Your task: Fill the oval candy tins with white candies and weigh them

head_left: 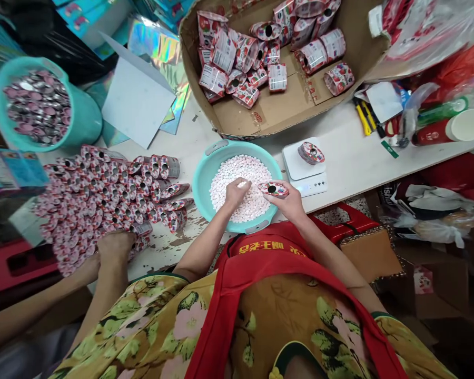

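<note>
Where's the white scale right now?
In the head view, the white scale sits right of centre on the table, just right of the teal basin and near the right hand, with one printed packet on it.

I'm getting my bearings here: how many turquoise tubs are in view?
2: a basin of pale pieces at the middle, and a bucket of shiny pieces at upper left. Others may be hidden.
</note>
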A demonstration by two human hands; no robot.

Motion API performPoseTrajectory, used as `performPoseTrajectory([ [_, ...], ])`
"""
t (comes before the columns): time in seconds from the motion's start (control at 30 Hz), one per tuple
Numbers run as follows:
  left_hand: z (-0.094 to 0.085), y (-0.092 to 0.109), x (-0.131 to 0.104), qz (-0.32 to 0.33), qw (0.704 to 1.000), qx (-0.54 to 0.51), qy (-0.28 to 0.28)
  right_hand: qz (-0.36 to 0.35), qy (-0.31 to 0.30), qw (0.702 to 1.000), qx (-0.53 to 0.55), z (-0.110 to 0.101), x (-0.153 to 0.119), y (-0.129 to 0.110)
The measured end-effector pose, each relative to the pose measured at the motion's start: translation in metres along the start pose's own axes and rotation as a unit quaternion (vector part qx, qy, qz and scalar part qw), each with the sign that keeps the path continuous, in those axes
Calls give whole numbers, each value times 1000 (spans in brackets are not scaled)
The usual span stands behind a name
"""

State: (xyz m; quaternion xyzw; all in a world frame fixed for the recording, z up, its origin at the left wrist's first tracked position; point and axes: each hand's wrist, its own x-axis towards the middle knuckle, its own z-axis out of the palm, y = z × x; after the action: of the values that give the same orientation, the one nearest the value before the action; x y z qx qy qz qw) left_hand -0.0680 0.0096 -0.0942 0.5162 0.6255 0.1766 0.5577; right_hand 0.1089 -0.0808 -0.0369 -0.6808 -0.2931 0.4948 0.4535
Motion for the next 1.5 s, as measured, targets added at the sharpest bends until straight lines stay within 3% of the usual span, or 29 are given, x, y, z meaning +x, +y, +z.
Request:
performPoseTrajectory([
  [0.07, -7, 19, -3, -39, 987, -155, -4, -43, -2, 997, -57, 7, 2, 0],
  [0.13, -12, 39, -9, -25, 964, -263, -19, -75, -13, 991, -108, 15, 3, -2],
  [0.3, -9, 74, -22, 26, 940, -340, -28, -96, -53, 981, -163, 40, 9, -5],
  [0.73, 15, 72, -6, 69, 955, -273, 96, -86, -40, 962, -256, 52, 18, -11],
  [0.9, 20, 76, -3, 66, 959, -263, 85, -93, -28, 954, -284, 48, 19, -18],
  [1.23, 27, 87, -4, 35, 927, -361, 100, -103, -13, 949, -298, 43, 14, -20],
  [1.5, 30, 96, -8, 54, 923, -373, 82, -77, -7, 964, -256, 41, 18, -21],
])
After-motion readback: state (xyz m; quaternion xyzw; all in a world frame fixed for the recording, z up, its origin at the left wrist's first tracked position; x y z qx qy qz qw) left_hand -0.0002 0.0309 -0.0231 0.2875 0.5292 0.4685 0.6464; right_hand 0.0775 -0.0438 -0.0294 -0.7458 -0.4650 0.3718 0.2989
